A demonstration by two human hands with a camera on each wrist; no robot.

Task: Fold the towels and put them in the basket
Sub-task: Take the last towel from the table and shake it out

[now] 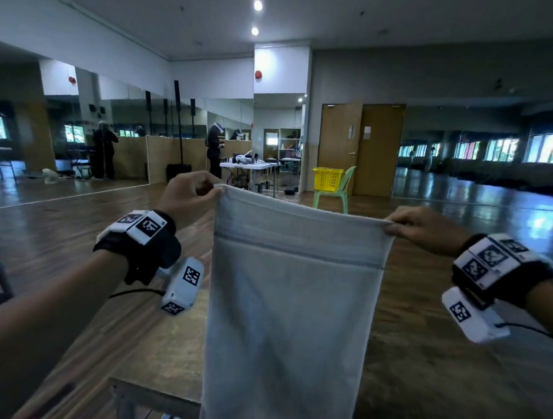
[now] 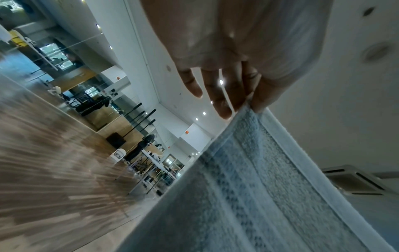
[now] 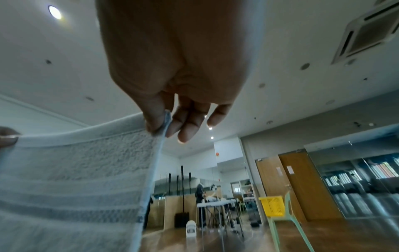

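Towel: a pale grey-blue terry towel (image 1: 291,303) with woven stripe bands near its top hem hangs full length in the air at the middle of the head view, its lower end running out of view at 6 o'clock.
Left hand: the left hand (image 1: 187,196), at 11 o'clock of the towel, pinches the top left corner between thumb and fingers; in the left wrist view the other fingers (image 2: 215,95) hang loosely extended beside the pinch.
Right hand: the right hand (image 1: 426,226), at 2 o'clock of the towel, pinches the top right corner between thumb and forefinger, the remaining fingers (image 3: 190,122) relaxed and free of the cloth.
Top hem: stretched between the two hands, sloping down toward the right.
Basket: a yellow plastic basket (image 1: 327,178) sits on a light green plastic chair (image 1: 334,194) well apart from the towel, at 1 o'clock, in front of wooden doors (image 1: 360,146).
Floor: wooden boards (image 1: 81,216) below.
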